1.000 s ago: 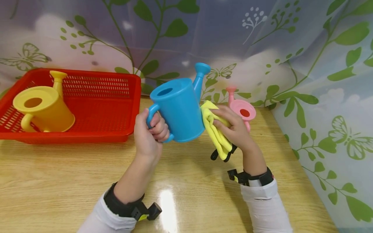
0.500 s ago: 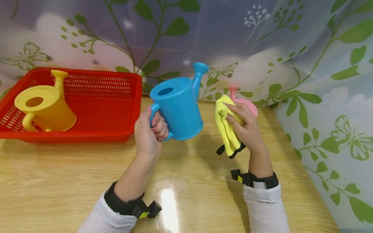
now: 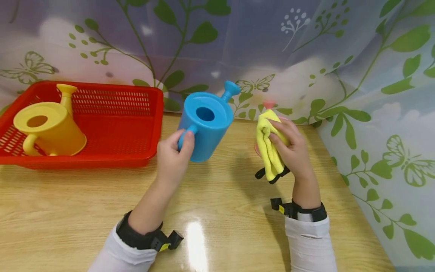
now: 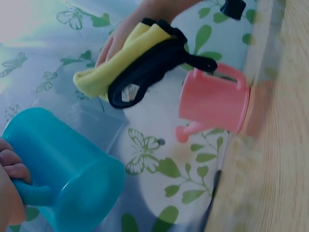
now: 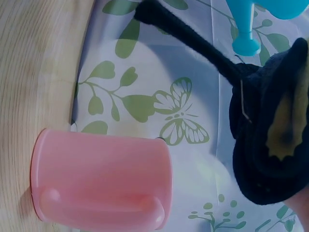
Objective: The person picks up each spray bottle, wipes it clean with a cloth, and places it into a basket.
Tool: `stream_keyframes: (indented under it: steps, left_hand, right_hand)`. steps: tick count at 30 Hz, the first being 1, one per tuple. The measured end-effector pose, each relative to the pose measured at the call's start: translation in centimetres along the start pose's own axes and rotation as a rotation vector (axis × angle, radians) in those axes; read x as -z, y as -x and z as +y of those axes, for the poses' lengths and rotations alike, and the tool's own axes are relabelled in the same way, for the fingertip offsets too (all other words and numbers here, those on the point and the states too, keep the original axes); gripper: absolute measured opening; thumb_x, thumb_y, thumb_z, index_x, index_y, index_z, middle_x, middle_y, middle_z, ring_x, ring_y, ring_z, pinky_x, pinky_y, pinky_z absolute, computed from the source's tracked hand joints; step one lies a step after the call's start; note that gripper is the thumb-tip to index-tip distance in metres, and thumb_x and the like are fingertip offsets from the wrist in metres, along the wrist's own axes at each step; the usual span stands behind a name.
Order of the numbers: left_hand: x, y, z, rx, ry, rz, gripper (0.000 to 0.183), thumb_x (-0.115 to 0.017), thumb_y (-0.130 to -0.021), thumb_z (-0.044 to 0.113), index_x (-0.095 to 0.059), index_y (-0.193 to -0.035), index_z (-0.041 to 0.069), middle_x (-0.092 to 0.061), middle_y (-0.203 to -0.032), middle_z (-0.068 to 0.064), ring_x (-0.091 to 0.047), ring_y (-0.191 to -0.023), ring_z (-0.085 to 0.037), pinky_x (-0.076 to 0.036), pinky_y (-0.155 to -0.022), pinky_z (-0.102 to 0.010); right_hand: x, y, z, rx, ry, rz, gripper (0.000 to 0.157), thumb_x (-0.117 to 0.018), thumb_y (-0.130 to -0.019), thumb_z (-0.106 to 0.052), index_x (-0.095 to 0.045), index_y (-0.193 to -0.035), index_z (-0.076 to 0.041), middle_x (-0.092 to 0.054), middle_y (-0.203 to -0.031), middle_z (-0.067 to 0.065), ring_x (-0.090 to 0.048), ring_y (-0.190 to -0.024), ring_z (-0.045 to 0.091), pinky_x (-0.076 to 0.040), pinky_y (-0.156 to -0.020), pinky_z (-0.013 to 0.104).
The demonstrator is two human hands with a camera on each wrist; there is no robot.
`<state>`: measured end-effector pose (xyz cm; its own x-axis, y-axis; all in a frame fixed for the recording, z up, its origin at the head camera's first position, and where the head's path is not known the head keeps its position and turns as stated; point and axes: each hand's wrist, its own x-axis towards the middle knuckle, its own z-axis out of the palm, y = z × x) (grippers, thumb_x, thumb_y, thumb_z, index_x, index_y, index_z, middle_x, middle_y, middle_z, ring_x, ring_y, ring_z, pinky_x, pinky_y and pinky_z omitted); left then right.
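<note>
My left hand (image 3: 175, 156) grips the handle of a blue toy watering can (image 3: 207, 128), holding it above the table with its top opening tipped toward me. In the left wrist view the fingers curl round that handle, and the can's base (image 4: 91, 195) shows. My right hand (image 3: 293, 149) pinches a folded yellow cloth (image 3: 270, 147) with a black edge and a black loop, apart from the blue can. Behind the cloth, a pink watering can (image 4: 215, 99) stands on the table; in the head view it is mostly hidden.
A red plastic basket (image 3: 154, 124) with perforated sides sits at the left. Inside it a yellow watering can (image 3: 56, 128) leans. A leaf-and-butterfly printed curtain (image 3: 255, 45) hangs behind the wooden table (image 3: 221, 211) and along its right side.
The right hand has drawn the cloth away from the blue can, to the right, in front of the pink can. My left hand has turned the blue can so its opening faces me more.
</note>
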<state>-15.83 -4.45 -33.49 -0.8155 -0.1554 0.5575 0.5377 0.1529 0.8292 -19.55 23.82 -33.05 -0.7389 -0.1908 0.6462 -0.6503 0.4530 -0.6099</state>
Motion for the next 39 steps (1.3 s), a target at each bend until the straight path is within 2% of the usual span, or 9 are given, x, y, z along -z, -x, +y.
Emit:
stream_keyframes:
  steps: [2,5,8,11,18,21,26,31,39]
  left_hand:
    - [0.0,-0.1,-0.2,-0.1,-0.097,-0.01,0.037,-0.051,-0.089,0.018,-0.036,-0.058,0.003,-0.027,-0.052,0.0,-0.029,-0.049,-0.01,-0.024,-0.049,-0.022]
    - [0.0,-0.1,-0.5,-0.231,-0.187,-0.025,0.035,-0.052,-0.086,0.018,-0.036,-0.058,0.005,-0.027,-0.05,-0.003,-0.028,-0.045,-0.011,-0.024,-0.046,-0.021]
    - [-0.1,-0.1,-0.8,-0.338,-0.264,-0.027,0.033,-0.053,-0.085,0.018,-0.036,-0.059,0.006,-0.028,-0.05,-0.003,-0.028,-0.043,-0.012,-0.024,-0.045,-0.021]
    - [-0.3,-0.1,-1.1,-0.417,-0.338,-0.027,0.034,-0.051,-0.087,0.021,-0.037,-0.059,0.007,-0.029,-0.05,-0.003,-0.027,-0.042,-0.012,-0.022,-0.044,-0.021]
    - [-0.8,-0.1,-1.4,-0.58,-0.519,-0.016,0.059,-0.034,-0.101,0.048,-0.038,-0.059,0.008,-0.031,-0.048,-0.003,-0.03,-0.039,-0.014,-0.023,-0.041,-0.021]
    - [-0.9,-0.1,-1.5,-0.66,-0.599,-0.008,0.057,-0.033,-0.102,0.045,-0.038,-0.058,0.009,-0.032,-0.047,-0.003,-0.031,-0.038,-0.015,-0.023,-0.039,-0.022]
    - [-1.0,-0.1,-1.7,-0.763,-0.708,-0.011,0.052,-0.036,-0.101,0.04,-0.038,-0.058,0.01,-0.033,-0.046,-0.001,-0.031,-0.037,-0.014,-0.023,-0.038,-0.022]
    - [-0.9,-0.1,-1.6,-0.843,-0.783,-0.059,0.047,-0.04,-0.1,0.037,-0.04,-0.06,0.012,-0.037,-0.046,0.001,-0.034,-0.038,-0.013,-0.026,-0.039,-0.023]
    - [-0.8,-0.1,-1.8,-0.941,-0.795,-0.154,0.043,-0.042,-0.098,0.037,-0.04,-0.061,0.015,-0.038,-0.046,0.003,-0.038,-0.041,-0.011,-0.031,-0.042,-0.021]
  right_hand:
    - [0.1,0.0,0.0,-0.001,-0.008,0.004,0.029,-0.059,-0.087,0.01,-0.063,-0.116,0.009,-0.059,-0.126,0.009,-0.051,-0.119,0.006,-0.045,-0.088,0.015]
    - [0.2,0.0,0.0,-0.009,0.008,0.005,0.031,-0.06,-0.086,0.012,-0.063,-0.117,0.008,-0.059,-0.126,0.008,-0.053,-0.115,0.004,-0.045,-0.084,0.014]
    - [0.2,0.1,0.0,-0.024,0.034,0.006,0.031,-0.061,-0.086,0.01,-0.064,-0.117,0.006,-0.057,-0.126,0.018,-0.053,-0.111,0.003,-0.045,-0.082,0.013]
    - [0.4,0.1,0.1,-0.013,0.039,0.013,0.032,-0.06,-0.085,0.012,-0.063,-0.117,0.007,-0.057,-0.125,0.02,-0.053,-0.11,0.005,-0.045,-0.082,0.014]
    - [0.9,0.3,0.1,0.015,0.05,0.047,0.032,-0.061,-0.086,0.012,-0.064,-0.117,0.006,-0.058,-0.123,0.015,-0.054,-0.107,0.006,-0.045,-0.082,0.014]
    - [1.1,0.3,0.1,0.008,0.058,0.047,0.032,-0.061,-0.086,0.012,-0.064,-0.117,0.005,-0.058,-0.123,0.011,-0.054,-0.105,0.005,-0.045,-0.08,0.014]
    - [1.3,0.3,0.0,0.012,0.077,0.051,0.032,-0.061,-0.086,0.01,-0.064,-0.117,0.004,-0.057,-0.122,0.005,-0.054,-0.103,0.005,-0.045,-0.078,0.013]
    - [1.5,0.4,-0.2,0.022,0.106,0.057,0.032,-0.062,-0.086,0.01,-0.065,-0.117,0.004,-0.059,-0.119,0.016,-0.053,-0.102,0.003,-0.044,-0.076,0.012]
    - [1.4,0.2,-1.7,0.012,0.217,0.051,0.033,-0.065,-0.084,0.008,-0.067,-0.117,0.0,-0.06,-0.119,0.022,-0.051,-0.1,-0.001,-0.04,-0.074,0.012]
